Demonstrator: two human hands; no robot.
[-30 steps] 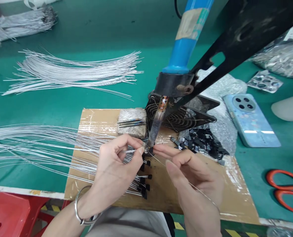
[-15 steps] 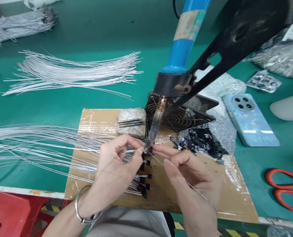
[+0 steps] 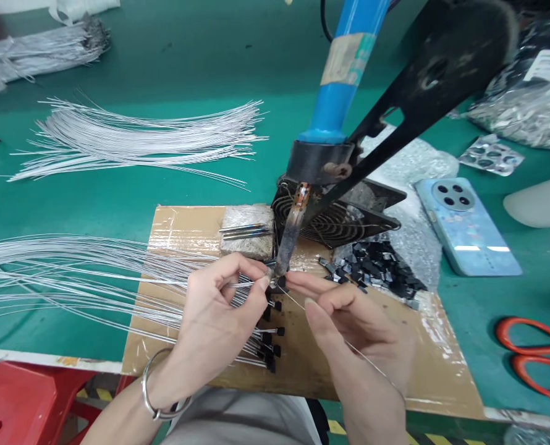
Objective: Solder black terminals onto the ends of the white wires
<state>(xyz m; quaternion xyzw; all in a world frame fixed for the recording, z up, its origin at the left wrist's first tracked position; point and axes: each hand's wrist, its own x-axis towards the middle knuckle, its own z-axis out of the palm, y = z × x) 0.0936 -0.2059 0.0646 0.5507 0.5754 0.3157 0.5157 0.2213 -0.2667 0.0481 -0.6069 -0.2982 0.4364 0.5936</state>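
Observation:
My left hand (image 3: 226,303) pinches a white wire (image 3: 243,285) between thumb and forefinger, its end close under the soldering iron's tip. The soldering iron (image 3: 290,241) has a blue handle and points down from a black metal arm (image 3: 395,123). Thin solder wire (image 3: 294,300) runs through my right hand (image 3: 361,340), whose fingers are closed on it, and reaches toward the tip. Whether tip, wire and solder touch is too small to tell. Beneath my left hand lie several white wires with black ends (image 3: 269,355).
Cardboard (image 3: 182,222) covers the work spot. A black fan (image 3: 335,216) stands behind the iron, black small pieces (image 3: 381,269) to its right. Further right are a blue phone (image 3: 469,228) and red-handled scissors (image 3: 529,355). A bundle of white wires (image 3: 149,136) lies back left.
Both hands keep almost the same pose at the tip. The view has shifted slightly, so the iron's handle, the black arm and the phone appear a little further left.

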